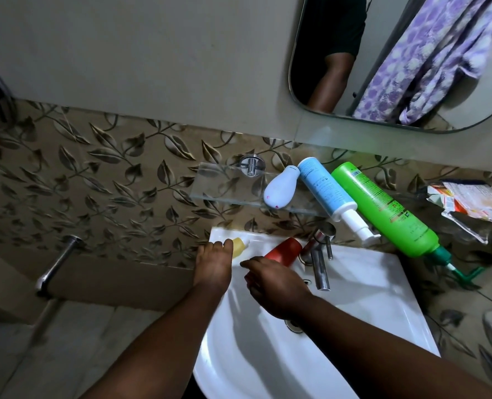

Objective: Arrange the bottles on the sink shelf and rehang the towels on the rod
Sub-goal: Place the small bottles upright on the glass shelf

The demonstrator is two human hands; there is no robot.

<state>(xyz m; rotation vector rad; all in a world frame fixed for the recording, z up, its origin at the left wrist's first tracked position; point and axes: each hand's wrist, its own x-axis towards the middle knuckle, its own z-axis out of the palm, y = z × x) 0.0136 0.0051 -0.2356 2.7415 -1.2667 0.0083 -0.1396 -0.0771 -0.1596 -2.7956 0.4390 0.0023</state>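
We're early: left hand (214,262) closed around yellow bottle (239,246) on sink rim (363,263), right hand (273,286) loosely open, empty, by red bottle (285,250); three bottles lie toppled on glass shelf (224,182), towel rod (56,263) bare.

Both forearms extended, left hand (213,262) curled in a grip, right hand (273,286) palm-down, fingers loose

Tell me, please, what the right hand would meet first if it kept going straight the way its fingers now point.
Most likely the red bottle standing on the sink rim: the right hand reaches up-left, fingertips just short of its base. Depth is unclear, so they may already touch.
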